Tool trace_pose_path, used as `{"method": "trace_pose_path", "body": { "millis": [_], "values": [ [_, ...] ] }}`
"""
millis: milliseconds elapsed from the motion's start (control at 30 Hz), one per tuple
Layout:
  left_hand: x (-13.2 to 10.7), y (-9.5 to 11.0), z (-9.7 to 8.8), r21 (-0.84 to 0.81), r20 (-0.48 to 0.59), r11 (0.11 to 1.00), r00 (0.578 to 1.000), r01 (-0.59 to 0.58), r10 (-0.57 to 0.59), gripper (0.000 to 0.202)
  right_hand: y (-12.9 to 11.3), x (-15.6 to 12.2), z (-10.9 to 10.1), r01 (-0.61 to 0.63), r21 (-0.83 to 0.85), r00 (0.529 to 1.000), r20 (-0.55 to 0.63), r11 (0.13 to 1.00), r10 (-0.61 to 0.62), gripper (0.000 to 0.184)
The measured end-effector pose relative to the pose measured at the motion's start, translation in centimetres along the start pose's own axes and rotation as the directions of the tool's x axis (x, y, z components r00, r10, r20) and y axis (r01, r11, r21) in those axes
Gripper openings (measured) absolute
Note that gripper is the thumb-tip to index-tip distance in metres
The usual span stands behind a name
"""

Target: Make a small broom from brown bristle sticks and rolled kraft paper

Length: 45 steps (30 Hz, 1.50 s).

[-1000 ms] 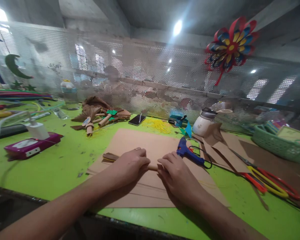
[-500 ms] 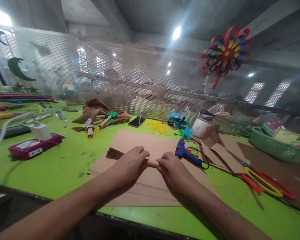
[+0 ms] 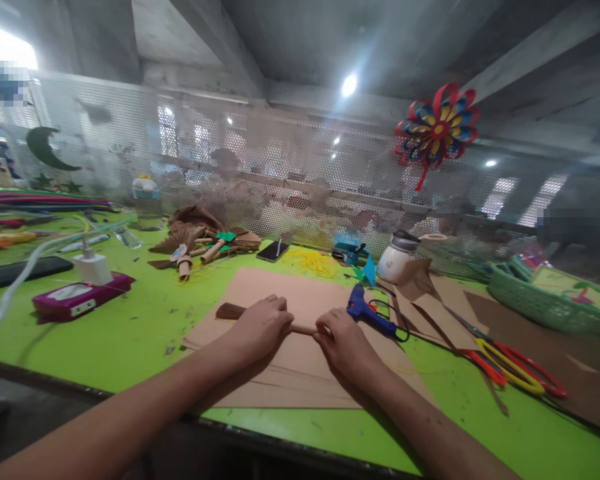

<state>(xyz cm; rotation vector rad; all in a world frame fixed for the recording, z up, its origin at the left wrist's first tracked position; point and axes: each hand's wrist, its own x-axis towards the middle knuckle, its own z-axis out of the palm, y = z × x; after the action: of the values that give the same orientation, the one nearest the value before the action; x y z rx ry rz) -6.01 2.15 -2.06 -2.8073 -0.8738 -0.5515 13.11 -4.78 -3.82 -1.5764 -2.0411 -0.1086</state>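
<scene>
Both of my hands grip a thin roll of brown paper (image 3: 304,329) held level above a stack of brown paper sheets (image 3: 280,283). My left hand (image 3: 265,325) is closed around its left part, and dark, fringed-looking paper (image 3: 230,311) sticks out beyond that hand. At the right end, the fingers of my right hand (image 3: 341,337) pinch the roll. A short stretch of it shows between the hands; the rest is hidden under my fingers. Just beyond my right hand lies a blue glue gun (image 3: 367,312).
Scissors (image 3: 510,360) with red and yellow handles lie right, near a green basket (image 3: 525,300). A purple power strip (image 3: 83,295) with a white plug is left. Paper figures (image 3: 195,247), a phone (image 3: 274,249), yellow shreds (image 3: 310,261) and a white jar (image 3: 397,257) stand along the back.
The fringed end at the left looks narrower and more bunched than before. My hands keep their grip on the roll. The whole view has shifted slightly.
</scene>
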Motion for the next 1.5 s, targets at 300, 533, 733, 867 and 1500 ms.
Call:
{"method": "trace_pose_path", "body": {
  "millis": [300,533,733,867,1500],
  "values": [
    [0.7,-0.1,0.0,-0.018,-0.03,0.998,0.998,-0.062,0.062,0.025,0.5,0.7,-0.4,0.045,-0.078,0.998,0.042,0.996,-0.042,0.019],
    [1.5,-0.4,0.1,0.001,-0.026,0.997,0.996,-0.08,0.08,0.02,0.5,0.8,-1.0,0.076,-0.138,0.994,0.092,0.987,-0.064,0.016],
    [1.8,-0.7,0.2,0.006,0.016,0.994,0.994,-0.108,0.107,0.023,0.8,1.0,-0.6,0.052,-0.159,0.996,0.085,0.986,-0.039,0.006],
    [1.4,-0.4,-0.6,-0.018,0.034,0.991,0.991,-0.132,0.132,0.021,0.7,1.2,-0.6,0.056,-0.146,0.995,0.086,0.988,-0.044,0.007],
    [0.5,2.5,-3.7,-0.065,0.012,0.976,0.978,-0.209,0.21,0.017,1.5,0.2,-4.0,-0.287,0.561,0.93,0.358,0.776,0.085,0.033]
  ]
}}
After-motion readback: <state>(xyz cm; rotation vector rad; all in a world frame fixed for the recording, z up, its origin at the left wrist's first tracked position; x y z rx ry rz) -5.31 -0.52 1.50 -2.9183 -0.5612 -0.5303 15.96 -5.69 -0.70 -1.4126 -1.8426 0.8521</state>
